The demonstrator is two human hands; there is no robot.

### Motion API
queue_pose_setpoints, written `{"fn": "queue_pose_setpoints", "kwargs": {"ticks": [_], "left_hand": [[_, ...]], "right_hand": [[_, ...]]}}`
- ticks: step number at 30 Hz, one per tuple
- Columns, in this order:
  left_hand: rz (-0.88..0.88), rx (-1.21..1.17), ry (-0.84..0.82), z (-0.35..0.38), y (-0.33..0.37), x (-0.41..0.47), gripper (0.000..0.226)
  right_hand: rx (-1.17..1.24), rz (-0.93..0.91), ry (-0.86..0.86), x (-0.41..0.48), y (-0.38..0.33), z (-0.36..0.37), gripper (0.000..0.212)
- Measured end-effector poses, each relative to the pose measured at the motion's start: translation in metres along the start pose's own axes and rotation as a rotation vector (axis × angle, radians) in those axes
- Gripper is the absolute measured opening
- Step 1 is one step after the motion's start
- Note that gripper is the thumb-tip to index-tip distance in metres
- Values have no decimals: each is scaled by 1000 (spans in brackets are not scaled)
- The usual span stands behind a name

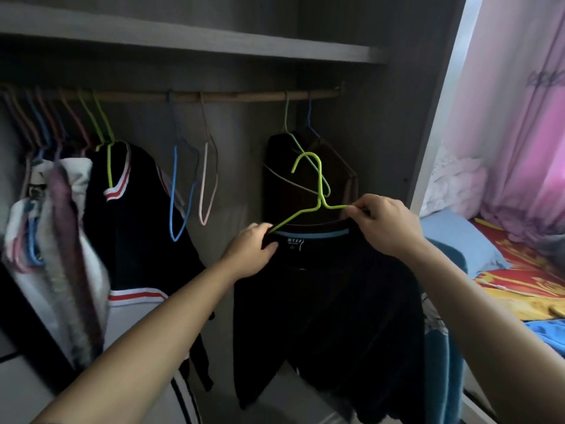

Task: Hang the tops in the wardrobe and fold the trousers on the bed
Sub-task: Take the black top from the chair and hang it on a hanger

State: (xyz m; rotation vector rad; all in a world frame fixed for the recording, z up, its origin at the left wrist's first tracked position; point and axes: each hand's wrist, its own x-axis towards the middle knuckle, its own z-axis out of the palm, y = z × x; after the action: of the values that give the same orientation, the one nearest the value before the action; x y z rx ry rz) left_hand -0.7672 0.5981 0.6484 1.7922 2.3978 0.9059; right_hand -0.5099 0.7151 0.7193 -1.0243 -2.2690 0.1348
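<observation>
Standing by the open wardrobe (214, 41), I see the black top (330, 301) held up at about six o'clock below the rail (244, 96), not yet hung. The left hand (255, 249) has its fingers curled round the collar at nine o'clock of the neck opening, where one arm of the green hanger (320, 182) disappears under the cloth. The right hand (385, 223) pinches the tip of the other arm between thumb and forefinger at three o'clock, and that tip shows bare above the collar. There lies the first worry: if the hanger is lifted with only one shoulder seated, I judge the top will slide off to one side and drop to the wardrobe floor. Forcing the bare arm through the neck could stretch the collar. The hook rises toward twelve o'clock right in front of the dark garments (287, 185) hanging at the rail's right end, and it overlaps another green wire hanger there. A careless lift could snag the two together or drag a hung piece off. The free stretch of rail sits at eleven o'clock, between the empty pink hanger (204, 179) and those dark garments, so the lift wants a slight leftward lean. A teal cloth (440, 347) lies by the right forearm at four o'clock; whether it rests on the arm I cannot tell, but a quick reach might tip it down. The bed (526, 280) lies at three o'clock; I cannot pick out trousers on it.
</observation>
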Motion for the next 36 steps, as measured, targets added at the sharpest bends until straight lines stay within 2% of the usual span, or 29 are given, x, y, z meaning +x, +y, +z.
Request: {"fn": "queue_pose_setpoints", "kwargs": {"ticks": [3,5,8,11,16,22,26,30,33,36], "left_hand": [[93,50,-25,-21,15,22,62],[157,155,4,-40,19,34,63],[248,348,92,-73,17,55,48],[275,495,214,-107,16,81,39],[126,705,297,-152,11,123,51],[-40,819,426,-174,-17,164,74],[-137,777,414,-177,-41,187,85],[-138,852,445,-171,-60,193,86],[-89,858,467,-170,-64,191,85],[-103,787,458,-170,-61,190,84]], "right_hand": [[3,49,85,11,-11,-18,23],[15,69,128,22,-21,-25,23],[24,97,169,49,-39,-26,24],[140,148,108,91,-57,-15,24],[540,185,-55,171,-90,16,24],[966,214,-228,253,-124,69,27],[898,137,-290,277,-130,116,30],[900,141,-366,282,-126,157,18],[882,92,-357,286,-121,160,16],[759,2,-277,275,-117,155,27]]}}
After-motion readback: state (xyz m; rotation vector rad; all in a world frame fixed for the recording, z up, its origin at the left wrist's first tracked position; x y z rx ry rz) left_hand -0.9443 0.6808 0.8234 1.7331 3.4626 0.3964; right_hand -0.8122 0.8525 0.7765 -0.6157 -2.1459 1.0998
